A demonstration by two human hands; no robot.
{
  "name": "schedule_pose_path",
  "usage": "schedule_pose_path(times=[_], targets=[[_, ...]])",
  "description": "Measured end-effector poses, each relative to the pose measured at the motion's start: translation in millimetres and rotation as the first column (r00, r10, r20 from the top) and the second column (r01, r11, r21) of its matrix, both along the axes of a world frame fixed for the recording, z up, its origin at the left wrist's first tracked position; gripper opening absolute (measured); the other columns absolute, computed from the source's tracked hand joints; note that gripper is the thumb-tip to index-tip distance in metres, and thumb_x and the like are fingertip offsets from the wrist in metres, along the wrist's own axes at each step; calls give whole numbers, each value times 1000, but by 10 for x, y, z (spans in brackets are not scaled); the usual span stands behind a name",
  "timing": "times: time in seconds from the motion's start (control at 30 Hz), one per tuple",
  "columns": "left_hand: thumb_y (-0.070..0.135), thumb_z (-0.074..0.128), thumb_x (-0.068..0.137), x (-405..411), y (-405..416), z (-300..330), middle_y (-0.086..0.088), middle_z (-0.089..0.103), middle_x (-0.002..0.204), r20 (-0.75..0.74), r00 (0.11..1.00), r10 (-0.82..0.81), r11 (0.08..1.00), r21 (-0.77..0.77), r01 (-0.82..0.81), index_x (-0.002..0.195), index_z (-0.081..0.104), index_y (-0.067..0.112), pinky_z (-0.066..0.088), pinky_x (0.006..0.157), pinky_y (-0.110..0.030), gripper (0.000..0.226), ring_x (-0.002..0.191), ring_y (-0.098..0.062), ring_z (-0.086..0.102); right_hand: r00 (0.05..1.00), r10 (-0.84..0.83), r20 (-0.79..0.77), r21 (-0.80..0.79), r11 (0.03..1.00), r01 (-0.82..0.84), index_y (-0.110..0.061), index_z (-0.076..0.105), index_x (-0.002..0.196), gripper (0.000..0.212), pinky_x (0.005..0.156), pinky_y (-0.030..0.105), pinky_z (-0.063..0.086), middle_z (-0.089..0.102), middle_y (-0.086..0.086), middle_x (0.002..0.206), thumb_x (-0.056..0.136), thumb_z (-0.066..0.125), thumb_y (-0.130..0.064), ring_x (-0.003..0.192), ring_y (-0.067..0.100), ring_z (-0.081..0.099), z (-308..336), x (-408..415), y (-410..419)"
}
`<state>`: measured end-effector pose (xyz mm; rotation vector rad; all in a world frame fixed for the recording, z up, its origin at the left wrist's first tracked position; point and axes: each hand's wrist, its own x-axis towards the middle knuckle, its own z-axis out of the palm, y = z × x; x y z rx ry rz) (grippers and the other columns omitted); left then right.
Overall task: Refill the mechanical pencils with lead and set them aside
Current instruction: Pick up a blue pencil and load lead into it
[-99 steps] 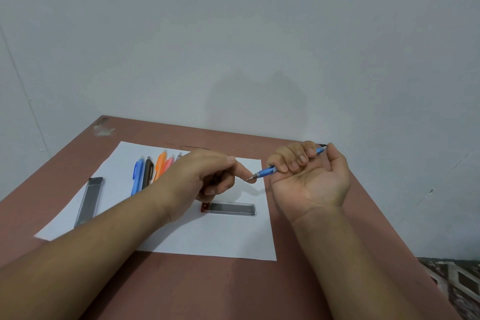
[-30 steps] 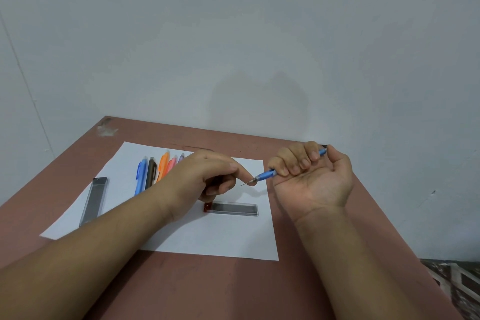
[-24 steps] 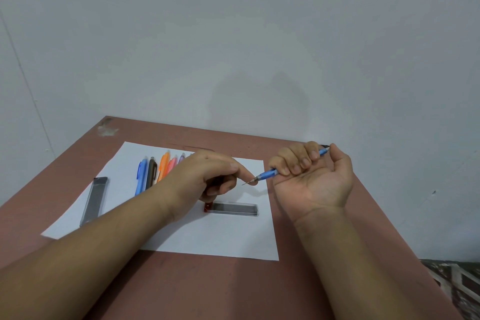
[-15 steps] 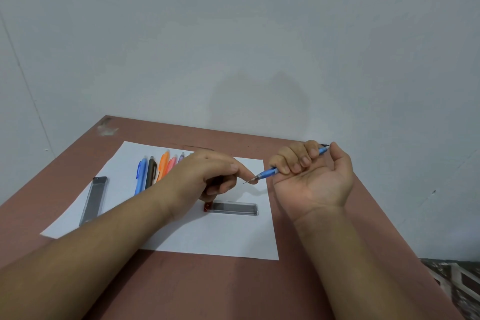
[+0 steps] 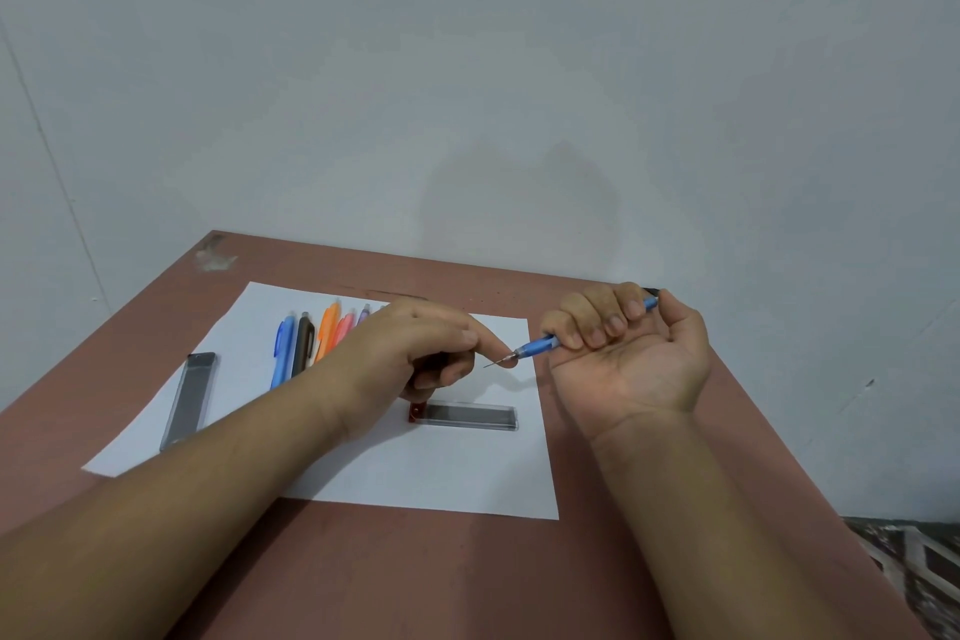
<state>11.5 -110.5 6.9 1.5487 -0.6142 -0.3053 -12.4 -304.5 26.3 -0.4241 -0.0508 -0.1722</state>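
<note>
Right grip: right hand (image 5: 623, 353) curls its fingers round the slim blue plastic mechanical pencil (image 5: 540, 344), tip aimed left, likely so lead can be fed.
Left grip: left hand (image 5: 415, 353) touches that tip with its forefinger; whether it pinches lead, cannot tell.
Waiting pencils: coloured pencil row (image 5: 311, 338) near the white paper sheet's (image 5: 415, 473) far edge.
Lead cases: clear lead case (image 5: 467, 416) mid-sheet; grey lead case (image 5: 189, 395) across its left edge.
Writing: none readable.

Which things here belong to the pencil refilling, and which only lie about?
Belong to the job:
- blue pencil gripped in right hand
- left hand at its tip
- lead case on the paper
- row of pencils
- second lead case

Just lying about:
- white paper
- table
</note>
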Motion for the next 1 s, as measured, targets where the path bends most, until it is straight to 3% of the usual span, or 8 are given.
schedule_pose_path(times=[0.47,0.63,0.77,0.87,1.0], targets=[[22,50,83,-8,1,10,-8,44,65,-7,1000,-6,1000,6,6,97,81,12,22,52,-28,35,58,-21,27,1000,22,0,36,999,-22,-18,34,63,33,49,27,25,25,-3,60,92,32,-34,50,14,20,-1,5,-12],[12,56,72,-36,-10,33,-18,32,70,-25,1000,6,1000,13,-6,94,82,13,16,53,-31,34,58,-21,24,1000,19,2,41,999,-20,-18,34,63,29,49,26,24,25,-3,60,88,35,-32,50,14,20,5,4,-6],[9,57,72,-52,-14,43,-23,31,72,-11,1000,-4,1000,7,4,95,82,13,20,50,-26,33,56,-18,25,1000,20,-4,66,998,-20,-18,34,63,31,49,26,25,25,-4,61,90,34,-32,50,14,20,6,0,-8],[12,60,75,-56,-13,40,-32,32,72,3,1000,1,1000,14,-1,96,82,16,21,51,-26,30,60,-26,20,1000,28,-11,102,994,-27,-18,35,62,36,48,26,25,26,-4,60,94,31,-34,50,14,20,3,0,-11],[17,64,79,-58,-21,34,-20,32,70,16,1000,-3,1000,18,2,96,82,20,19,53,-30,24,61,-28,20,999,31,-11,112,993,-30,-18,35,62,36,49,26,24,26,-5,60,95,31,-34,49,13,20,8,-5,-8]])
